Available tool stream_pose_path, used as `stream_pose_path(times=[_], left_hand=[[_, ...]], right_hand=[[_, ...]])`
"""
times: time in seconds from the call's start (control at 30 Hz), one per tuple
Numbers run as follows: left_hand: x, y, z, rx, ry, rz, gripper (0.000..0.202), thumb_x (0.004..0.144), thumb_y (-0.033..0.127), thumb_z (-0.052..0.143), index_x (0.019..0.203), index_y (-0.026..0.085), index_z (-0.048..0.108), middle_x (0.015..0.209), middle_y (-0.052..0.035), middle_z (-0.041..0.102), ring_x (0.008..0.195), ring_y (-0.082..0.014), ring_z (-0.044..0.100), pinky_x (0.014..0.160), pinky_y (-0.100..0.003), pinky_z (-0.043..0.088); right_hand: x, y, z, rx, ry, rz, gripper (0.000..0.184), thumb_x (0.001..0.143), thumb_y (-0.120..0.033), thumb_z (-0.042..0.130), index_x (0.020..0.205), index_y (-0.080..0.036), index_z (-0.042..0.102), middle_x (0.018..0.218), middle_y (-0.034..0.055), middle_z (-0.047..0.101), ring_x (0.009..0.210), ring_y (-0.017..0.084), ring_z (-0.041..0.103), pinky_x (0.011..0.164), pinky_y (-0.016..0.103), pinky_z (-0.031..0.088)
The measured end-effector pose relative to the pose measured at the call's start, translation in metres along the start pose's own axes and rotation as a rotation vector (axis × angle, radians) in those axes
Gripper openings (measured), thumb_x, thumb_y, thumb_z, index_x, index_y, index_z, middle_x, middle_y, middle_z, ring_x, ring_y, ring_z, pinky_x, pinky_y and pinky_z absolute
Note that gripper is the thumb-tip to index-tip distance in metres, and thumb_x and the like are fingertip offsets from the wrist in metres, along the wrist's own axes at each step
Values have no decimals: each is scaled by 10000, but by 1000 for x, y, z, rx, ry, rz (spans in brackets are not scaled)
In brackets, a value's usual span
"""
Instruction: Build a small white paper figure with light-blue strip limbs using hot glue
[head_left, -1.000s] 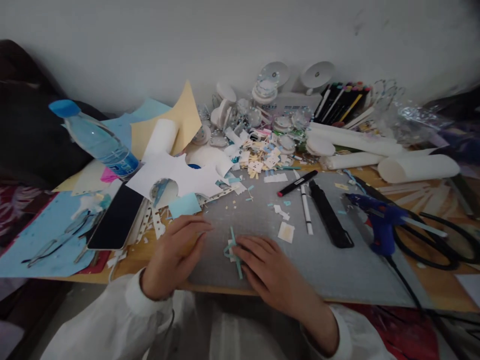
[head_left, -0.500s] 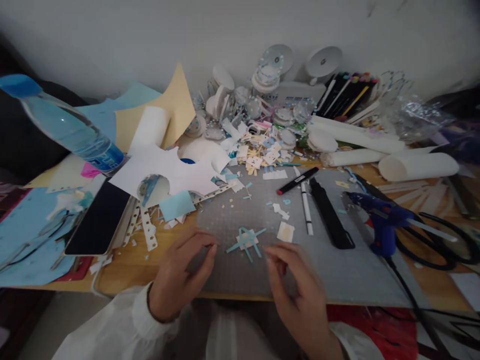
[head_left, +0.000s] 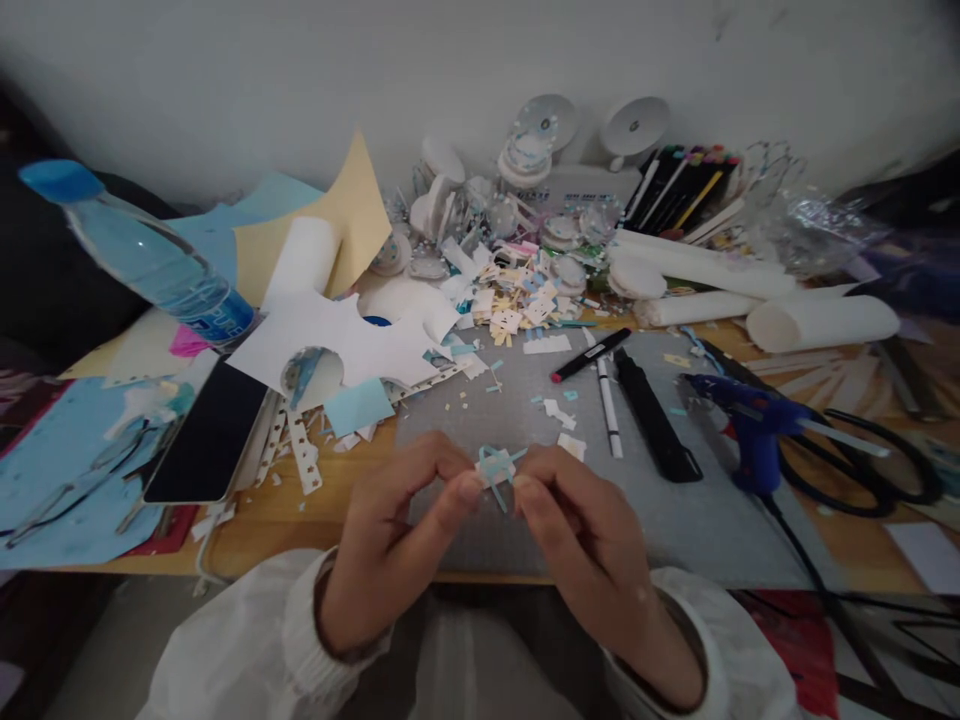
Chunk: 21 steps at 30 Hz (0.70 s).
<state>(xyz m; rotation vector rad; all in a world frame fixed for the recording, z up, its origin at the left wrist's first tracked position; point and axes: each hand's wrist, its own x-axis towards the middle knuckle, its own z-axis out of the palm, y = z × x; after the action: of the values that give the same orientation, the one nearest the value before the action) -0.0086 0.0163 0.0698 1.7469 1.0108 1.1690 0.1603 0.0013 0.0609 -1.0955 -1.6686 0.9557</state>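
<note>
Between my two hands is a small pale paper square with light-blue paper strips crossing over it, one strip bent into a loop. My left hand pinches its left side between thumb and forefinger. On the other side, my right hand pinches the right ends of the strips. Beneath both lies a grey cutting mat. A small cream paper piece rests just beyond my right fingers, with white scraps behind it.
A blue hot glue gun, black craft knife, white pen and dark marker lie to the right. Paper cut-outs are heaped at the back. Leftward stand a water bottle, a phone and a cut white sheet.
Both hands have closed in from either side and taken hold of the strip-covered paper square, which lay untouched on the mat before. The view has shifted slightly.
</note>
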Motion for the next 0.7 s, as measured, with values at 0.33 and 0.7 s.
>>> stream_pose_path(times=[0.33,0.7], left_hand=[[-4,6,-4,-27,-102,14,40,876,284,654,884,246,642,782,-21,640,750,-171,608,670,-313,510],[6,-9,-14,34,-271,-22,100,871,225,637,792,220,575,752,-5,609,711,-145,591,637,-262,475]], right_hand=[[3,1,-11,-50,-136,-39,328,893,-290,565,620,-204,407,538,-72,400,472,59,346,442,198,259],[37,14,-34,-39,-499,114,304,862,-384,629,650,-177,559,569,-79,467,531,58,371,482,199,261]])
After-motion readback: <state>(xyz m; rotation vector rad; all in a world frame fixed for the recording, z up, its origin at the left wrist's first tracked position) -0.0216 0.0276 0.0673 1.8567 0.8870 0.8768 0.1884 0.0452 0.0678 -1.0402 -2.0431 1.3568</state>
